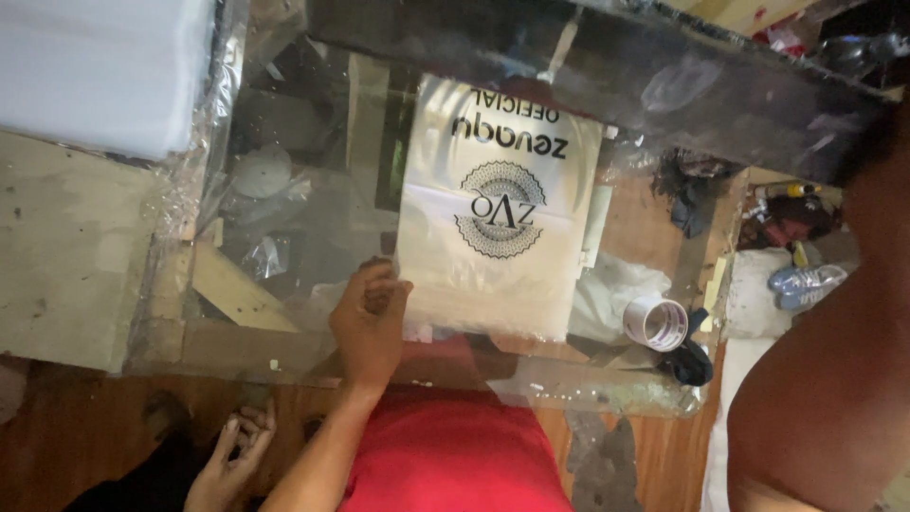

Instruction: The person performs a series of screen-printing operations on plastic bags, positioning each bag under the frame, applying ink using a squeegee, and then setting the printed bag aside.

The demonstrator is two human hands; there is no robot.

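Note:
A cream plastic bag [498,275] with a round black emblem lies flat on a glass tabletop [284,190]. My left hand [370,318] reaches up from below, next to my red shirt [455,455], and its curled fingers grip the bag's lower left edge. My right arm [834,360] fills the right side close to the camera, and its hand is out of the frame. A second hand [232,455], fingers spread, shows at the bottom left below the table edge; I cannot tell whose it is.
A roll of tape [656,322] stands right of the bag beside a dark bundle [687,362]. A white foam stack [95,66] sits at the upper left above a pale wooden board [66,246]. Shoes [804,283] and clutter lie on the floor at the right.

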